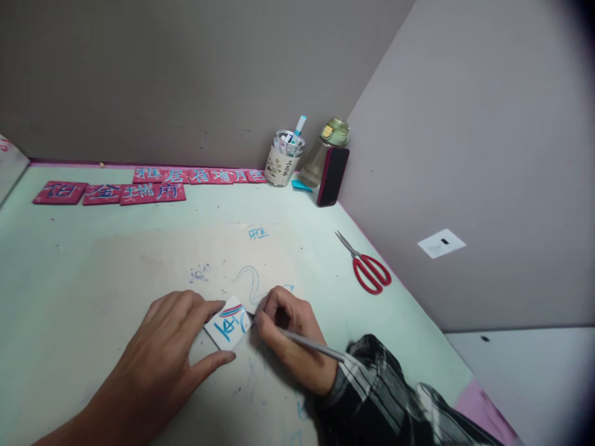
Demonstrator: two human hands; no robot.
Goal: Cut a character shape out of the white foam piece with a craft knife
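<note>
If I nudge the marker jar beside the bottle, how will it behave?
The jar looks glassy at the top, so it's probably stiff and perhaps breakable. Taller than wide, it might tip if pushed high. The marker sticking out the top would likely shift.

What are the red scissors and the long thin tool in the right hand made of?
Scissors: dull grey blades, probably metal; smooth, evenly red handles, likely plastic. Tool in the right hand: smooth silvery shaft, perhaps metal, though coated plastic could look similar.

Red tiles [103, 194] read 金 and 府; paper [153, 266], 雅.
</note>
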